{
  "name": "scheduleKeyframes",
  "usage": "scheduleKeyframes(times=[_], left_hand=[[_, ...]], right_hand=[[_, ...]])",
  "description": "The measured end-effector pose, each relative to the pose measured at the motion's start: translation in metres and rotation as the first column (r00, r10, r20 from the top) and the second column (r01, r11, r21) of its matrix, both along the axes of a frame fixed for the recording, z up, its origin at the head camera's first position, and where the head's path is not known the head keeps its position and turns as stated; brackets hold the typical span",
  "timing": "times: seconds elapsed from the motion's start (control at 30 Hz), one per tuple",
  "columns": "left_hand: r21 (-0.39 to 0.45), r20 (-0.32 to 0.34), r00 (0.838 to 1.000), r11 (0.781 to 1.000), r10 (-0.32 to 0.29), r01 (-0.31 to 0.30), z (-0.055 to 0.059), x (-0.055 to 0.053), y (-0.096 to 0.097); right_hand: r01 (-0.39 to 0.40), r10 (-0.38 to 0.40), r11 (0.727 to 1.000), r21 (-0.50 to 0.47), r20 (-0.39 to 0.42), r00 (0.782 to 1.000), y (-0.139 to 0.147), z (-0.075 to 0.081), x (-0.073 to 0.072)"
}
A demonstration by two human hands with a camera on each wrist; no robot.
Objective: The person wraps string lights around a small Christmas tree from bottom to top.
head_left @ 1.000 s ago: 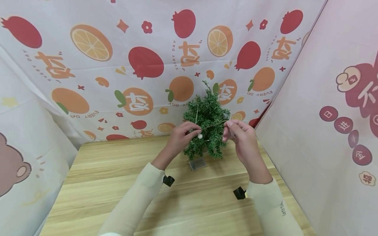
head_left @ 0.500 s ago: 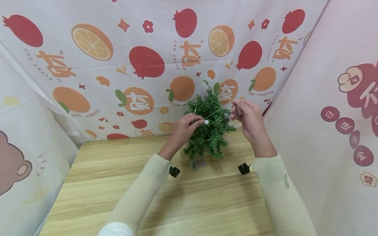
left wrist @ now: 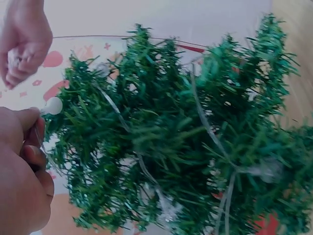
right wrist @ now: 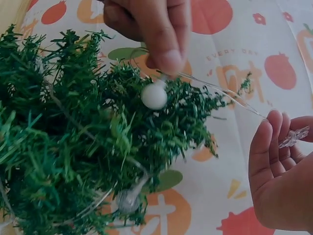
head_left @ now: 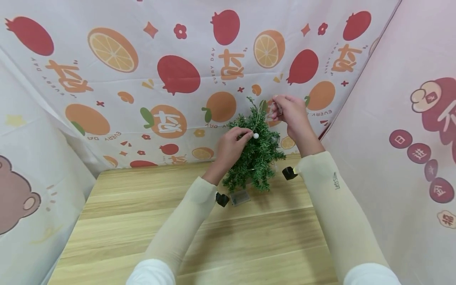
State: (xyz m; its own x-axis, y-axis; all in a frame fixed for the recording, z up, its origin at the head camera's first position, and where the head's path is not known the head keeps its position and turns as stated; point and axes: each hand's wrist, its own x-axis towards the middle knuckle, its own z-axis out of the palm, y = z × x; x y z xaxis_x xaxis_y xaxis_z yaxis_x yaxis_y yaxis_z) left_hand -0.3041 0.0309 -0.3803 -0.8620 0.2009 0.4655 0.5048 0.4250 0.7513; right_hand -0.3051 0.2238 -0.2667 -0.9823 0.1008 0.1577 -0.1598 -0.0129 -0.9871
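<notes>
A small green artificial Christmas tree (head_left: 254, 164) stands on the wooden table, wound with clear string lights. At its upper left side, my left hand (head_left: 232, 146) pinches the string light by a white ball bulb (head_left: 256, 135) between thumb and forefinger. My right hand (head_left: 291, 113) is up by the treetop, right of it, pinching the thin wire (right wrist: 225, 90) that runs from the left hand. A clear, snowflake-like piece (right wrist: 293, 137) shows among the right fingers in the right wrist view. Other clear bulbs (left wrist: 266, 170) sit among the branches.
A flat clear box (head_left: 240, 197) lies on the table (head_left: 142, 221) in front of the tree. Just behind the tree hangs a fruit-print cloth (head_left: 135, 87), and a pale side cloth (head_left: 388, 198) closes the right side.
Both hands have risen up the tree. The left has moved up and right with the white ball bulb; the right has gone up toward the treetop, drawing the wire along.
</notes>
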Motion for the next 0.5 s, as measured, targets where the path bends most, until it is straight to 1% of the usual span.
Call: scheduleKeyframes(times=[0.17, 0.27, 0.37, 0.5], left_hand=[[0.031, 0.032, 0.999, 0.999, 0.011, -0.012, 0.011, -0.004, 0.005], [0.043, 0.045, 0.999, 0.999, 0.009, -0.011, 0.018, -0.006, 0.008], [0.067, 0.069, 0.998, 0.998, 0.006, -0.011, 0.023, -0.008, 0.009], [0.159, 0.091, 0.996, 0.987, -0.023, 0.008, 0.026, -0.012, 0.009]], right_hand=[[0.002, -0.002, 0.999, 0.048, 0.0, 1.0, -0.014, 0.004, -0.009], [0.014, -0.015, 0.997, 0.077, 0.005, 1.0, -0.021, 0.008, -0.011], [0.017, -0.016, 0.996, 0.092, -0.008, 1.0, -0.028, 0.011, -0.012], [-0.008, 0.011, 0.994, 0.111, -0.029, 1.0, -0.038, 0.012, -0.012]])
